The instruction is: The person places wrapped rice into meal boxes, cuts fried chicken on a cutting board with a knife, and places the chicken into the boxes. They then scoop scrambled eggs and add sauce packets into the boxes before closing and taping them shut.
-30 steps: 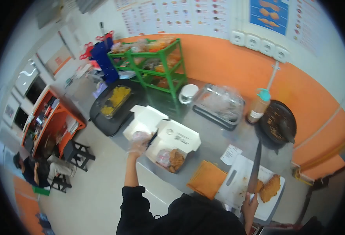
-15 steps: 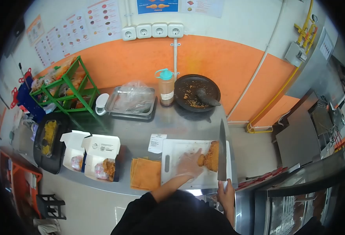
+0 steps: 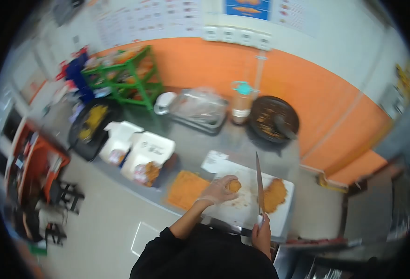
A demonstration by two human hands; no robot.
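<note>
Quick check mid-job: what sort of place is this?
Most likely a small fried-food takeaway's prep counter: crumb-coated pieces on a white cutting board, open takeaway boxes with food inside, and a wall poster that looks like a menu.

Takeaway kitchen: boxes (image 3: 149, 155), chopping board (image 3: 248, 180)

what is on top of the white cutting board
A large breaded piece, crumbs, and a smaller piece at the left hand; whatever hand and knife cover can't be seen.
</note>
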